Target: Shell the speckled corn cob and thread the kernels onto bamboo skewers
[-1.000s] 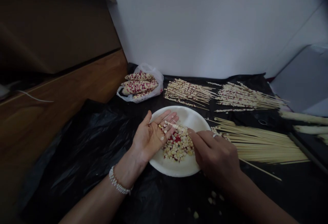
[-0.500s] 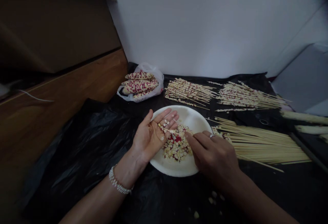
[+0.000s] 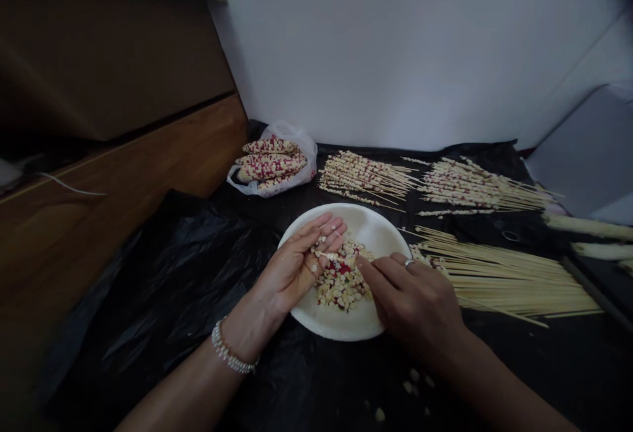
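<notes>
Dim pale wall (image 3: 370, 56) stood behind a black plastic sheet (image 3: 198, 267) spread as the work surface, with a wooden panel (image 3: 163, 161) along its left side. Next came an open plastic bag (image 3: 310, 155) of speckled red-and-cream corn cobs (image 3: 271, 167), beyond the left hand (image 3: 289, 267). That hand, a beaded bracelet (image 3: 230, 349) at its wrist, was cupped palm up over the white bowl (image 3: 341, 334), fingers extended and thumb drawn inward, a few loose kernels resting on it; whether the thumb pinched one I could not tell. Over the bowl's kernel heap (image 3: 341, 292) lay the skewer (image 3: 332, 257), its long axis running nearly crosswise between the hands, its point leftward at the left palm and fingers, some pale kernels threaded near that end. Right hand (image 3: 415, 290) fingers were closed around the skewer's other end, so the left hand was the nearer to the tip. Behind lay two bundles of filled skewers (image 3: 361, 178); farther right, bare sticks (image 3: 514, 280) fanned out beside the bowl, and stripped cobs (image 3: 588, 227) sat at the edge.
</notes>
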